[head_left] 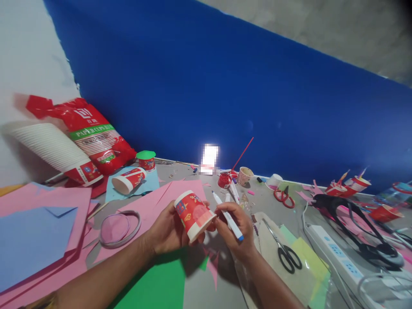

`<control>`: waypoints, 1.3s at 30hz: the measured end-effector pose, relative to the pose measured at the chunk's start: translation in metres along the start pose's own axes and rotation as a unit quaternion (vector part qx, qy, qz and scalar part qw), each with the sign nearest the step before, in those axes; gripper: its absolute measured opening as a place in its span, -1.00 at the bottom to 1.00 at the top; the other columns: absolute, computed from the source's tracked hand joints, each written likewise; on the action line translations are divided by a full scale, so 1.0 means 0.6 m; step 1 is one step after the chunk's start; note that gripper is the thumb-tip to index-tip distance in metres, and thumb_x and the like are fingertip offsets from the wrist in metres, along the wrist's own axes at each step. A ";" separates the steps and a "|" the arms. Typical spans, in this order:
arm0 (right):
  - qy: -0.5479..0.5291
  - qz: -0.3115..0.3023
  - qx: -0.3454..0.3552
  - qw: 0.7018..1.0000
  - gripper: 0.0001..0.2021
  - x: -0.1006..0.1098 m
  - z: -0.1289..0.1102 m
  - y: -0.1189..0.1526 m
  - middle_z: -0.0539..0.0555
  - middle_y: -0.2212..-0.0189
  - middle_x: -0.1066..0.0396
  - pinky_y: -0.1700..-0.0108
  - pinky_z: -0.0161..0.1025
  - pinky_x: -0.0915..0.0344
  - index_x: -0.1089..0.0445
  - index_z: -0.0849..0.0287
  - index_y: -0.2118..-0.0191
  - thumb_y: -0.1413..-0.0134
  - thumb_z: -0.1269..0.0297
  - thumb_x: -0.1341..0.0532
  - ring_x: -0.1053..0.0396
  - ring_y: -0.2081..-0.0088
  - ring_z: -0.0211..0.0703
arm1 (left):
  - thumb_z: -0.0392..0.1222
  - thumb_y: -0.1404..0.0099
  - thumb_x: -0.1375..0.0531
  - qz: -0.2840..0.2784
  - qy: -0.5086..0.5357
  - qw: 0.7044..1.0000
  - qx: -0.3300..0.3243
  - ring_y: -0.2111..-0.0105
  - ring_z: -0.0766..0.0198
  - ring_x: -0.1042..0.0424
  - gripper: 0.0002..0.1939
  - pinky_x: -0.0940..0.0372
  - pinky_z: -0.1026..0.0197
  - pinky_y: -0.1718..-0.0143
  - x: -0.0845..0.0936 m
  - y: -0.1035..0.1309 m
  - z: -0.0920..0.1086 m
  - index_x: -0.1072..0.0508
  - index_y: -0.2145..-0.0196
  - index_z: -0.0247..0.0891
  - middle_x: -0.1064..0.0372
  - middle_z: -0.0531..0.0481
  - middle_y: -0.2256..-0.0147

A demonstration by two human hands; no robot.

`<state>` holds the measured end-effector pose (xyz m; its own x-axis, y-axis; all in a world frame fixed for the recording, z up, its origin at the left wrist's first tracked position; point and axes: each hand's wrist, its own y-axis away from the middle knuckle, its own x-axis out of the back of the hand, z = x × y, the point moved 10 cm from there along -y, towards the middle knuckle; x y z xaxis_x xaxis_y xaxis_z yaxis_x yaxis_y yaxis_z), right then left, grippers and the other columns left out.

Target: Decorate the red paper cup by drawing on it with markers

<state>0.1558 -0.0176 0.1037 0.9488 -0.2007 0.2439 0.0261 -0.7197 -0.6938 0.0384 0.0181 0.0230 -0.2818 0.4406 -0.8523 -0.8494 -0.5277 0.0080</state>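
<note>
A red and white printed paper cup (192, 210) is tilted in my left hand (162, 227), whose fingers wrap around it from the left and below. My right hand (236, 231) is closed around a white marker (229, 219) with a blue end, which slants across the fingers. The right fingertips are at the cup's right rim, and I cannot tell how firmly they touch it. Beneath the hands lie green paper (157, 279) and pink paper scraps (212, 268).
Left stand a stack of paper cups (54, 143) and a red cup bag (93, 133). Pink sheets (175, 189) and a grey tape ring (138, 229) lie nearby. On the right are black scissors (288, 257), red-handled scissors (283, 198) and a power strip (334, 253) with cables.
</note>
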 end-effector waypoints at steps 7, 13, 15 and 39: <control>0.195 0.112 0.091 0.970 -0.82 0.047 -0.018 -0.008 0.00 0.36 -0.53 0.30 -0.22 -0.44 -0.44 0.05 0.08 -0.25 0.45 -0.28 -0.52 0.38 -0.13 | 0.33 -0.34 -0.24 0.205 -0.217 0.940 -0.163 0.12 0.00 -0.58 -0.36 -0.47 0.03 0.15 0.064 0.011 0.064 -0.41 -0.12 -0.23 -0.53 -0.23 0.00; 0.258 0.095 0.168 0.947 -0.77 0.039 -0.035 -0.013 0.02 0.34 -0.51 0.26 -0.19 -0.40 -0.40 0.05 0.06 -0.27 0.53 -0.23 -0.47 0.33 -0.09 | 0.21 -0.01 -0.49 0.251 -0.533 0.773 -0.235 -0.27 -0.22 -0.27 -0.01 -0.40 -0.12 -0.09 0.028 0.039 0.104 -0.24 -0.32 -0.07 -0.19 -0.27 -0.31; 0.258 0.089 0.170 0.947 -0.77 0.034 -0.034 -0.011 0.02 0.34 -0.51 0.24 -0.17 -0.42 -0.39 0.05 0.06 -0.27 0.52 -0.23 -0.47 0.33 -0.09 | 0.13 -0.03 -0.50 0.238 -0.581 0.740 -0.241 -0.32 -0.24 -0.21 0.05 -0.36 -0.18 -0.16 0.010 0.041 0.100 -0.15 -0.38 -0.05 -0.14 -0.28 -0.33; 0.185 0.058 0.092 0.977 -0.81 0.033 -0.016 -0.011 0.05 0.33 -0.58 0.25 -0.15 -0.46 -0.46 0.07 -0.01 -0.39 0.42 -0.17 -0.55 0.33 -0.09 | -0.05 0.01 -0.51 0.338 -0.562 0.707 -0.264 -0.24 -0.23 -0.34 -0.15 -0.30 -0.30 -0.28 0.017 0.057 0.117 -0.28 -0.19 -0.12 -0.25 -0.22 -0.19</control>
<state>0.1715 -0.0235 0.1196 0.7708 -0.5246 0.3616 0.0144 -0.5530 -0.8330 -0.0247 0.0555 0.0509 -0.9726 0.1003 0.2100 -0.1498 -0.9603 -0.2353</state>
